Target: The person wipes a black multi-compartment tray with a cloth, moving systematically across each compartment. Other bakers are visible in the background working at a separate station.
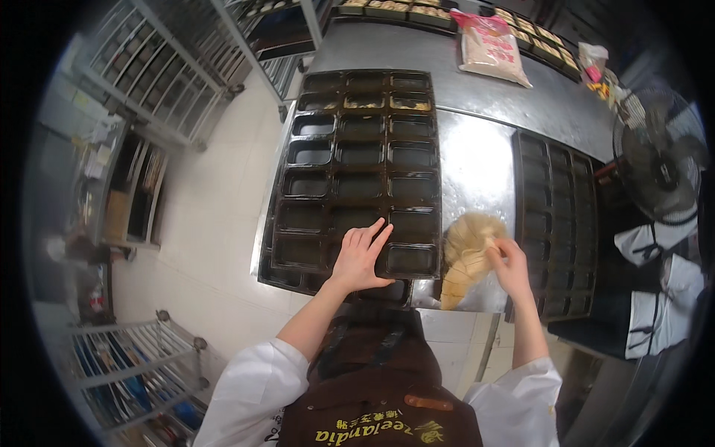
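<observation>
A dark baking tray of joined rectangular loaf moulds [361, 179] lies in front of me, on top of another mould tray [298, 280] whose near edge sticks out below it. My left hand [363, 255] rests on the upper tray's near part, its fingers and thumb spread, holding nothing. To the right of it, my right hand [509, 262] pinches a crumpled tan, cloth-like bundle [469, 257] over the shiny metal table. The bundle fans out at its far end and narrows to a yellowish near end. A few far moulds show pale residue.
Another dark mould tray [555, 223] lies to the right, near a standing fan [663, 164]. A pink and white bag [491, 48] sits on the back metal counter [395, 52], before filled mould trays [398, 11]. Wheeled racks [149, 74] stand left.
</observation>
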The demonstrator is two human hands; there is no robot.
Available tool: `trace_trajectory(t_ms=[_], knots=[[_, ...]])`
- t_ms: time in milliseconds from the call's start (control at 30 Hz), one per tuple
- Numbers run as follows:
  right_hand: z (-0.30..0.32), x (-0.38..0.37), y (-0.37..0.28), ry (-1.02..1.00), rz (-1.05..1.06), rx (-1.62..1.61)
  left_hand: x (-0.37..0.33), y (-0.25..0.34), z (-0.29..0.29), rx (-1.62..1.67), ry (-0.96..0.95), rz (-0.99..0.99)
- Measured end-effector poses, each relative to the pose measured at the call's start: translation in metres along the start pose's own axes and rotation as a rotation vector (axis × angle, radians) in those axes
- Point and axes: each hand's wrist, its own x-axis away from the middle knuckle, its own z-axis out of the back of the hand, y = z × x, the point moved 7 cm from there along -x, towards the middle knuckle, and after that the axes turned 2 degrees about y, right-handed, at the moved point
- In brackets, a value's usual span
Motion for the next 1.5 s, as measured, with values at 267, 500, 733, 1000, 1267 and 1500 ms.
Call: trace_trajectory(t_ms=[267,500,733,1000,1267,1500], knots=[[-0.128,0.027,-0.079,-0.203,0.419,-0.116,0.003,-0.003,0.002,0.021,0.007,0.026],[-0.179,0.030,-0.075,-0.401,0.395,0.271,0.002,-0.004,0.000,0.005,0.029,0.033],[-0.067,0.005,-0.065,-0.544,0.411,0.691,0.003,-0.004,0.002,-0.015,-0.007,0.067],[-0.014,-0.009,-0.018,0.177,0.147,-0.202,-0.001,-0.001,0.004,0.004,0.026,0.017],[-0.116,0.021,-0.048,-0.289,0.460,0.269,-0.001,-0.006,0.009,0.050,0.089,-0.006],[-0.052,-0.026,-0.019,-0.131,-0.091,0.065,0.002,-0.006,0.010,0.086,0.059,-0.001]])
